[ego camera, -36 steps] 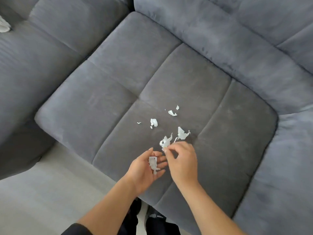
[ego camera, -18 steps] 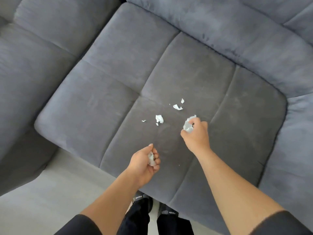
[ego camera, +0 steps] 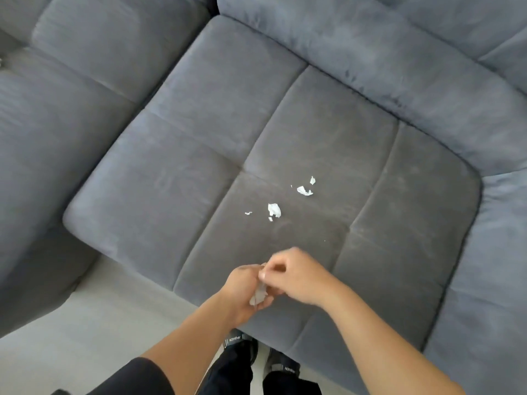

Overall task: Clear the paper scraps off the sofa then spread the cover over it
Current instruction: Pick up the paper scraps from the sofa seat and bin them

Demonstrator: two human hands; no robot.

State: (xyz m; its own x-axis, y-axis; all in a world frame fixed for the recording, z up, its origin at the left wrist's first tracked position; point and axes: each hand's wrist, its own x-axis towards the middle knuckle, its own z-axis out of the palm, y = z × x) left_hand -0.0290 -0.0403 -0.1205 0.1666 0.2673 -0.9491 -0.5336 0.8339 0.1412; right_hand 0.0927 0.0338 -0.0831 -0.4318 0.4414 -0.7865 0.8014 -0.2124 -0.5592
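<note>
Head view: the left hand [ego camera: 242, 292] is recorded above the front edge of the grey seat cushion [ego camera: 176, 181] of the sofa [ego camera: 370, 67], its fingers curled round a wad of gathered paper [ego camera: 258, 296]; the right hand [ego camera: 299, 277] is held against it, fingers bent, with their tips at the wad; whether any paper is pinched by that hand cannot be told, the spot being blurred. Loose scraps are noted on the cushion, well apart from both hands: the largest scrap [ego camera: 274, 210] beyond the hands, a thin sliver [ego camera: 248, 213] near its left side, and two smaller pieces [ego camera: 304, 191] close together, farther back and to the right. Pale floor [ego camera: 85, 323] is seen at the cushion's front; dark shoes [ego camera: 239, 342] are seen between the forearms.
</note>
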